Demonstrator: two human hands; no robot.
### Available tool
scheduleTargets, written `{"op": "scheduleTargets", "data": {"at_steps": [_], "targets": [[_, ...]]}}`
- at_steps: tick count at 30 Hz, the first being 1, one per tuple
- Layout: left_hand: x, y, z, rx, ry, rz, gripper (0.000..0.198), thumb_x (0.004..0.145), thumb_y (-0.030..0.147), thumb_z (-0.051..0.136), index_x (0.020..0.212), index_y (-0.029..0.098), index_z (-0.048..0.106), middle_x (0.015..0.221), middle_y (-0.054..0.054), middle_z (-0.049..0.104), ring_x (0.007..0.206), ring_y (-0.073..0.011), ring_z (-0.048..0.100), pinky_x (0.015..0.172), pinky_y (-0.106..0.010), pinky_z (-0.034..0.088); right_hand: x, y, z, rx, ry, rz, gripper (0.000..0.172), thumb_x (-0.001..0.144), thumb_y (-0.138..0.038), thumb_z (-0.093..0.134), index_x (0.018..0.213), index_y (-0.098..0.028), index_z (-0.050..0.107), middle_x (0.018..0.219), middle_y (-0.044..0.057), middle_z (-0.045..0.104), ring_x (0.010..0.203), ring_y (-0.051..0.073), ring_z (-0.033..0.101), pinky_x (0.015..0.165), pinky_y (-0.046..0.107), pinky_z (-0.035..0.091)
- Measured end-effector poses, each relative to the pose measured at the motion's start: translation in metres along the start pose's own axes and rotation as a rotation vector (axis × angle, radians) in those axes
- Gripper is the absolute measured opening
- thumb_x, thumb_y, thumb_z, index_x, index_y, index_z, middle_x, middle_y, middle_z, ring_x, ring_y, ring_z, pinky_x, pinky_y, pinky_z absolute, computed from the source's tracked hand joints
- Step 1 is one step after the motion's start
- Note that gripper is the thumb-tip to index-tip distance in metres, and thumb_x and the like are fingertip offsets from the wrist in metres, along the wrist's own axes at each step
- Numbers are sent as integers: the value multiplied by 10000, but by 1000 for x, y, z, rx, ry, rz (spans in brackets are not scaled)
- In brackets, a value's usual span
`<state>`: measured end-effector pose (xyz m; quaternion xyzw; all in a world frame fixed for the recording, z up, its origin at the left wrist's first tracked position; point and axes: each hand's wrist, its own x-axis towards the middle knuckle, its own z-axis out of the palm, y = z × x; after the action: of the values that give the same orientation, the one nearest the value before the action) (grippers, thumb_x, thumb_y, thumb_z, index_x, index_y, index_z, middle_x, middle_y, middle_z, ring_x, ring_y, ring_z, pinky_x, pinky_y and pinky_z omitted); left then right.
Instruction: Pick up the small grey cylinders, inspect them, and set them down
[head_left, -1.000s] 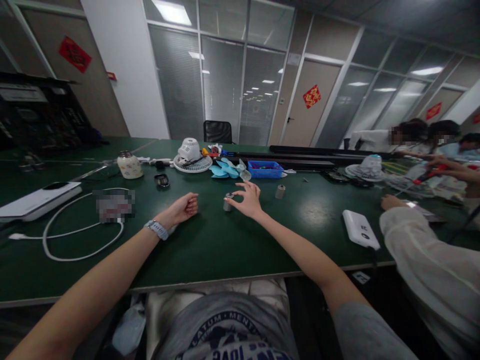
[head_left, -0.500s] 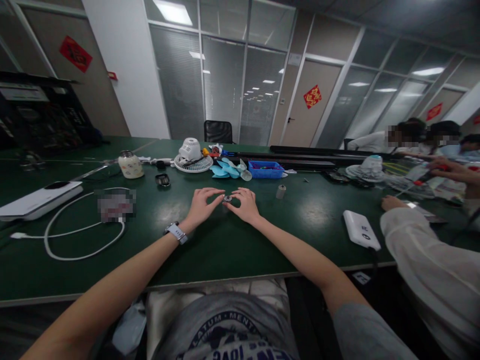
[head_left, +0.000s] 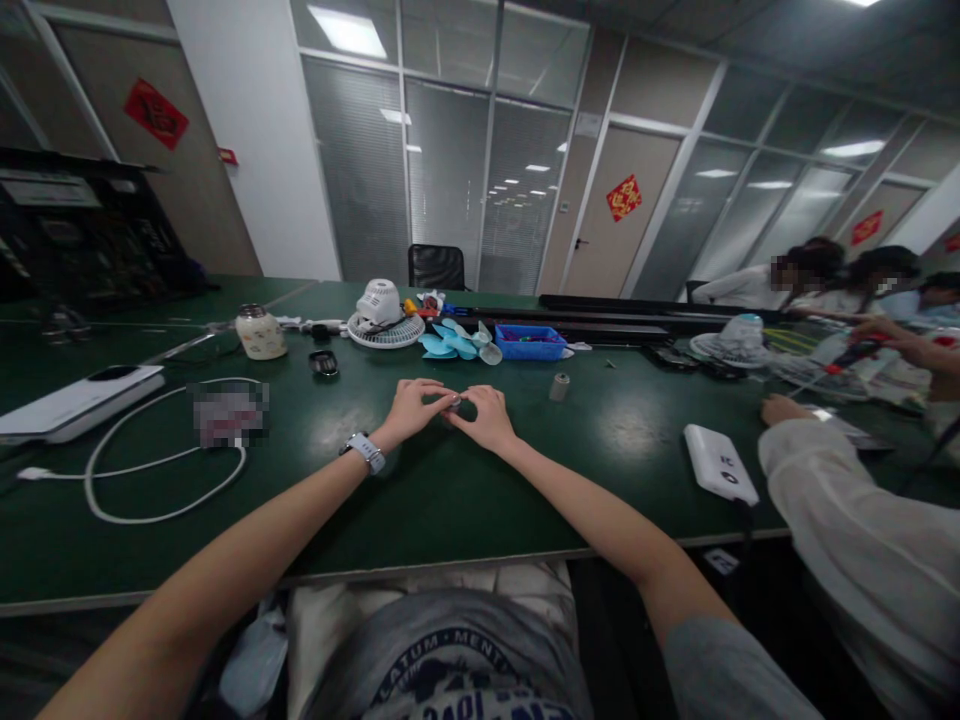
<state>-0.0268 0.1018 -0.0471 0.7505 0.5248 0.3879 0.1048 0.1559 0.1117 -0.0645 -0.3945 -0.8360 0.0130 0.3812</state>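
Left hand (head_left: 411, 408) and right hand (head_left: 486, 415) are meeting at mid-bench (head_left: 450, 490), both sets of fingers clamping on a small grey part (head_left: 454, 403) from either side; can't tell if it is touching the bench. A grey cylinder (head_left: 559, 387) is standing apart on the right, and a blue fan blade (head_left: 450, 342) is lying behind.

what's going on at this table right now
A person seated at a green table has the left hand and the right hand brought together, fingertips pinching a small grey part between them just above the tabletop. A second grey cylinder stands apart to the right. Further back lie a white fan guard, blue fan blades and a blue tray. At the right edge, a co-worker's hand rests on the table.
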Motion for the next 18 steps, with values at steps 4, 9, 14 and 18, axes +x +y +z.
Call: {"op": "scheduleTargets", "data": {"at_steps": [4,9,14,18], "targets": [[4,5,-4,-51,49,-32,264,775,468,644,899,272,769,1051,-48,707,1106,-264,514,1004,-400,293,-1,1,0,-5,3,-12,405,801,-524,633,1007,-176,664,1070,98,651,1088,239,526,939,395,362],[-4,-2,-26,-120,183,-43,238,773,447,656,874,263,767,949,-58,721,990,-244,575,961,-389,336,-1,-2,-3,6,-17,3,432,800,-549,627,1026,-182,662,1078,92,654,1075,235,537,938,398,371],[-27,-34,-38,-101,53,-141,203,682,434,730,816,288,778,867,-52,720,939,-253,582,901,-369,382,-1,-6,-8,29,-47,22,424,808,-562,611,1022,-200,664,1069,80,658,1072,235,537,934,408,381],[-33,-41,-32,-177,-78,-227,215,592,445,783,738,288,777,806,-50,718,895,-261,580,858,-356,397,-1,-6,-10,29,-40,27,429,800,-556,623,1022,-191,664,1073,86,665,1074,235,546,947,419,382]]}}
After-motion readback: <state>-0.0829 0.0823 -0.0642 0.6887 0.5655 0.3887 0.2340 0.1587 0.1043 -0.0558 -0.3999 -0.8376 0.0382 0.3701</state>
